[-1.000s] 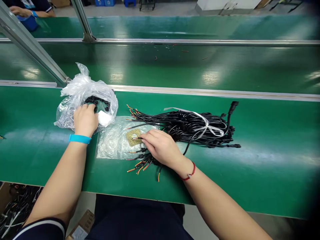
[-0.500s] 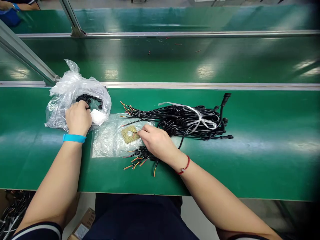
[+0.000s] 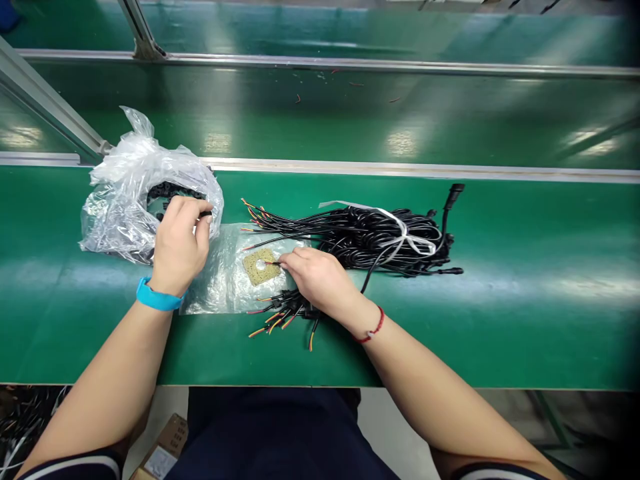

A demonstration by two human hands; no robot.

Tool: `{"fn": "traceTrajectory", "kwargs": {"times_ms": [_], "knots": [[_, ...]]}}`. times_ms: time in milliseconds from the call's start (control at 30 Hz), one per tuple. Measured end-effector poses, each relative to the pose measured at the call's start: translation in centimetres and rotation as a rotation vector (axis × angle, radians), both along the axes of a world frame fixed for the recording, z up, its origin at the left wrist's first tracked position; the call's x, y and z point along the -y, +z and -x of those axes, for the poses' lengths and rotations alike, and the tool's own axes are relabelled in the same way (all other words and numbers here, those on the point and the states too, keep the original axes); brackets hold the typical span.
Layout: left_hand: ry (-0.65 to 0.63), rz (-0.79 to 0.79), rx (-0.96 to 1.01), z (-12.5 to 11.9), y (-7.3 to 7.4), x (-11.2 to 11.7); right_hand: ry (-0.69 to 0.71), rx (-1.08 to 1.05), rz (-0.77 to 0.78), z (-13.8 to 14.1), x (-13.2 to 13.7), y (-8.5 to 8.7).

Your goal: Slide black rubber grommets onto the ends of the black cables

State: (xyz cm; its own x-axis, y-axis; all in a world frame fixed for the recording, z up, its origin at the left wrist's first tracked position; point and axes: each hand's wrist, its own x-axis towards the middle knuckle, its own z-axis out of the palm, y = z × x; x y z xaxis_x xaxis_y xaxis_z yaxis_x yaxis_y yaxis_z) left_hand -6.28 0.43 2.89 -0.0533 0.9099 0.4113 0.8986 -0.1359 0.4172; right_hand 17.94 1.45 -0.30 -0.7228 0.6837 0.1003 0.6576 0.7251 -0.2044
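Observation:
My left hand (image 3: 181,240) pinches a small black part (image 3: 205,214) in front of the opening of a clear plastic bag (image 3: 115,200), where more black parts (image 3: 170,191) lie. My right hand (image 3: 314,275) is closed on the end of a black cable, its coloured wires (image 3: 270,263) pointing left. Below the wires is a yellowish sponge (image 3: 256,272) with a round hole, on a flat plastic bag (image 3: 213,287). A tied bundle of black cables (image 3: 350,233) lies to the right. Several cable ends with black parts on them (image 3: 290,308) lie beneath my right hand.
The green bench (image 3: 525,320) has a metal rail (image 3: 400,168) along its back. A slanted metal post (image 3: 55,100) stands behind the plastic bag. Wire scraps (image 3: 299,99) lie beyond the rail. Below the bench are a cardboard box (image 3: 167,443) and more cables (image 3: 25,427).
My left hand has come out of the bag opening, moving right with a small black part between its fingers. My right hand has stayed near the sponge, holding the cable end.

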Motion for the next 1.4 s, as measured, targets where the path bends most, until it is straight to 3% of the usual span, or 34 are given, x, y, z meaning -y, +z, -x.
{"fn": "traceTrajectory", "kwargs": {"times_ms": [133, 400, 467, 567, 633, 733, 833, 900, 1000, 1233, 1300, 1400], "knots": [[-0.055, -0.038, 0.059, -0.2, -0.1, 0.2, -0.020, 0.006, 0.047, 0.0, -0.1, 0.0], [-0.131, -0.066, 0.165, -1.5, -0.1, 0.8, -0.013, 0.124, -0.043, 0.9, 0.1, 0.0], [-0.164, -0.041, 0.200, -2.1, 0.2, 1.2, -0.038, 0.072, -0.016, 0.9, 0.1, 0.1], [-0.277, 0.041, 0.201, -3.0, 0.5, 1.8, -0.119, -0.169, 0.087, 0.6, 0.1, 0.7], [-0.387, 0.024, 0.091, -3.4, 0.4, 2.0, -0.160, -0.335, 0.177, 0.2, 0.2, 1.2], [-0.518, -0.080, -0.230, -4.1, -0.2, 2.2, -0.178, -0.419, 0.249, 0.0, 0.2, 1.5], [-0.498, -0.073, -0.397, -4.7, -1.0, 2.3, -0.197, -0.434, 0.263, 0.0, 0.2, 1.4], [-0.432, -0.026, -0.297, -5.0, -1.4, 2.3, -0.194, -0.465, 0.246, 0.0, 0.3, 1.1], [-0.370, 0.143, 0.031, -5.3, -1.8, 2.2, -0.152, -0.524, 0.163, 0.0, 0.4, 0.8], [-0.286, 0.553, 0.664, -5.2, -0.8, 1.5, -0.039, -0.625, 0.057, -0.5, 0.5, 1.0], [-0.276, 0.556, 0.762, -5.2, -0.3, 1.5, -0.040, -0.621, 0.046, -0.4, 0.6, 1.2], [-0.333, 0.457, 0.700, -4.8, 0.2, 1.7, -0.049, -0.613, 0.057, 0.0, 0.9, 1.5]]}}
